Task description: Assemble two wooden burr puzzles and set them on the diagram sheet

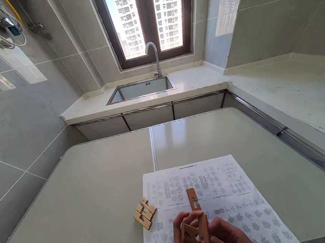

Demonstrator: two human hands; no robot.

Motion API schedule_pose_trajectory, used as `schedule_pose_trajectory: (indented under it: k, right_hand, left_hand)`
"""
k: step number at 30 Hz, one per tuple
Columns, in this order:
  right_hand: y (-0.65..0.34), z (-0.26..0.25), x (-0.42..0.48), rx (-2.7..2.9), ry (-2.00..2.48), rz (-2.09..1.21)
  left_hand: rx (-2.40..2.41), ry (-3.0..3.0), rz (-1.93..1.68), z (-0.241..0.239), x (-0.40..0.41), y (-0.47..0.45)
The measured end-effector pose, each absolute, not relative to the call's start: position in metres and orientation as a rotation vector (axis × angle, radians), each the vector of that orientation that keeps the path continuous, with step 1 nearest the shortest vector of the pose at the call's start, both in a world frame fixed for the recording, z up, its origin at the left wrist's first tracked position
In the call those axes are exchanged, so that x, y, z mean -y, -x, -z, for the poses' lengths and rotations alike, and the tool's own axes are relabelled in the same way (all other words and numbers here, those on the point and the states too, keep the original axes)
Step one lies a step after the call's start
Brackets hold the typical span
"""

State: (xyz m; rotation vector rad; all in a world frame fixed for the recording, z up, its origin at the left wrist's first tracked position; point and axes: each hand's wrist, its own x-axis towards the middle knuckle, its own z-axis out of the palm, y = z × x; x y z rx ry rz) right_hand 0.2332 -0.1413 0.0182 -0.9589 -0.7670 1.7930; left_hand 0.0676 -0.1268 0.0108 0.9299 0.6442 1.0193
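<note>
Centrally, the left hand [180, 237] and right hand [230, 239] curl part-closed around notched wood pieces [204, 231] above the sheet [226, 200]'s near half, apparently bracing them together. These are reddish-brown, straight-edged, with cut-outs. Whether the far bar [191, 195] is gripped cannot be told. The sheet lies beneath, likely for reference. Left, a paler cluster [146, 215] overlaps its edge, probably for easy reach.

Left tabletop [84, 210] offers passage, but wooden pieces [144, 216] obstruct the left paper edge [146, 241].
</note>
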Motion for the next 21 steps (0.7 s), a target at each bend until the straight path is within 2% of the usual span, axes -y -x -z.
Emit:
schedule_pose_trajectory:
  k: [6,13,17,21]
  right_hand:
    - [-0.237,-0.017,0.138,0.836,0.912,-1.871]
    - [-0.256,-0.013,0.138,0.824,1.102,-1.598]
    - [-0.285,-0.001,0.133,0.896,1.237,-1.422]
    - [-0.299,0.013,0.129,0.947,1.311,-1.297]
  left_hand:
    - [-0.631,-0.999,-0.979,-0.009,0.125,-0.067]
    - [-0.848,-1.177,-1.086,-0.021,0.114,-0.059]
    - [-1.317,-1.520,-0.879,-0.034,0.091,-0.055]
    - [-1.384,-1.962,-0.715,-0.038,0.072,-0.067]
